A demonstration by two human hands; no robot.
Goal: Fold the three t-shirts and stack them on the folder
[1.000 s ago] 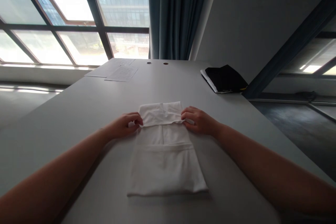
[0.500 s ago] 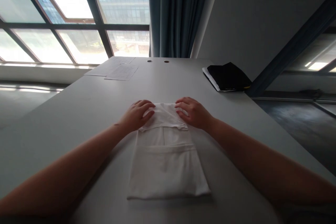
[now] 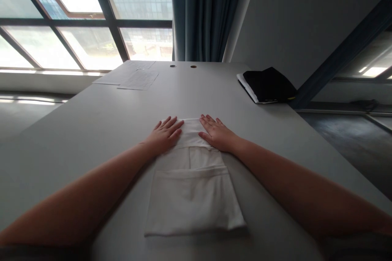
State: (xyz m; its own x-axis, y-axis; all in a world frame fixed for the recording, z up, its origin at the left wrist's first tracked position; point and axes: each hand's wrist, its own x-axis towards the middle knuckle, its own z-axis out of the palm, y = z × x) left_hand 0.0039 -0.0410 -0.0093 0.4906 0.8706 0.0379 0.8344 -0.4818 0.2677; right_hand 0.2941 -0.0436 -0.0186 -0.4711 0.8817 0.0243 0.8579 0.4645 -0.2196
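Note:
A white folded cloth (image 3: 194, 200), possibly a garment, lies lengthwise on the table in front of me. Its near end is a wide folded panel, and its far end has a narrower flap turned over toward me. My left hand (image 3: 165, 133) rests flat on the left side of that far flap, fingers spread. On the right side of the same flap lies my right hand (image 3: 216, 132), palm down with its fingers stretched out. Between the hands the flap looks smooth. The cloth under both palms is hidden.
The white table (image 3: 101, 130) carries printed paper sheets (image 3: 137, 79) at its far left. A black folder (image 3: 268, 85) with white pages sits at the far right. Two cable holes are near the back edge, before a blue curtain (image 3: 203, 14) and windows.
Both hands have gone from curled fingers at the far flap's corners to lying flat on it. The flap looks smoother now. The view has shifted slightly.

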